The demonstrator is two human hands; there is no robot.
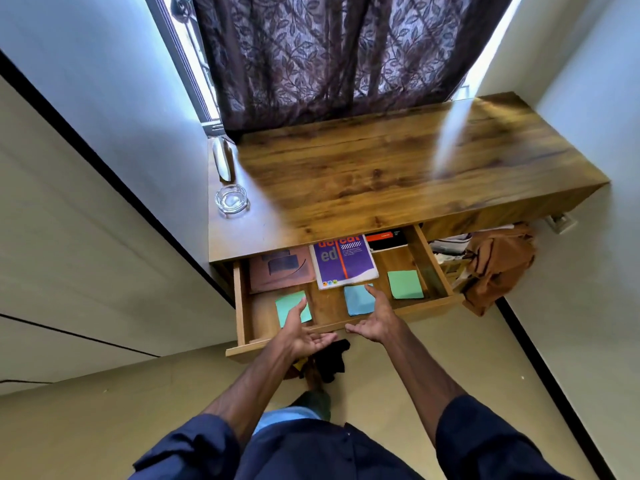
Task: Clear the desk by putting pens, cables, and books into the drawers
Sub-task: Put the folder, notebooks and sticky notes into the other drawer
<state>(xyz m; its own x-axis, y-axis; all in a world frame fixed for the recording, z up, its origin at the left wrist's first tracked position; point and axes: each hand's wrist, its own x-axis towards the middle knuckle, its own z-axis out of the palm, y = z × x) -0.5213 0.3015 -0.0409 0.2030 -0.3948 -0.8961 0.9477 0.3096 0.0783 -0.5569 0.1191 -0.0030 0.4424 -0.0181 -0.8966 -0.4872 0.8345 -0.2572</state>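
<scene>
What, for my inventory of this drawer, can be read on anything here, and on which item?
"ed": large grey letters on the purple paperback book in the open wooden drawer.
Row above it: cut off by the wooden desk top, unreadable.
Small white print on that cover: too small.
White word on the black and red box: blurred.

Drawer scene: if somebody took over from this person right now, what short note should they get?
Left hand: open, empty, over the left green pad.
Right hand: open, empty, fingertips at the blue pad.
Drawer: pulled out, holding a purple book, a brown book, a black booklet and a second green pad.
Done: books are in; no pens or cables show on the desk.
Left: likely just closing the drawer. A glass ashtray and an unclear white object sit on the desk.
</scene>
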